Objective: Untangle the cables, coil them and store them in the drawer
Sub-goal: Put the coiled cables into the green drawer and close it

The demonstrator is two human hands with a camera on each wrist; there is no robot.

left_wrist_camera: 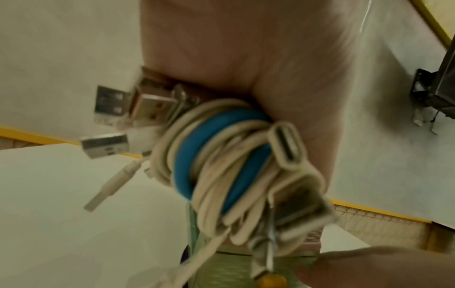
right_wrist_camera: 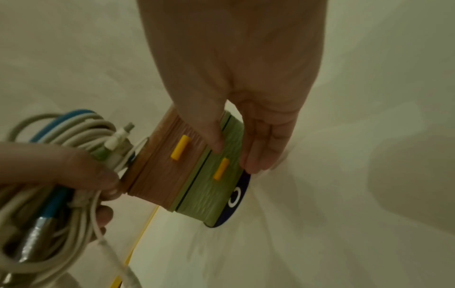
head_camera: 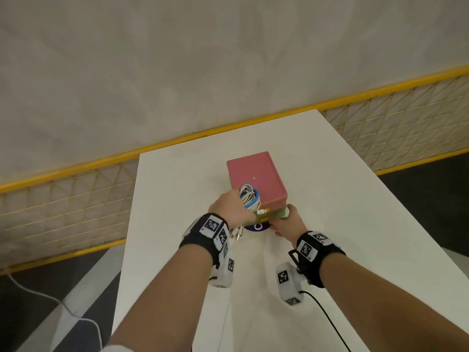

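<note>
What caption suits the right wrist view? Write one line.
Right hand pinches the green drawer end while left hand holds coiled cables alongside.

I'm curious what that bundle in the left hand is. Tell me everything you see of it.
The cable bundle is several cream-white cables and one blue cable wound together into a loose coil. Metal USB plugs stick out, some dangling below. The left hand grips it, held off the table at the pink drawer box's near left corner.

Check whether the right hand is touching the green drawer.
Touching. The right wrist view shows the right hand pinching the green drawer: thumb tip pressed on its front, fingers against its far edge, no gap visible.
</note>
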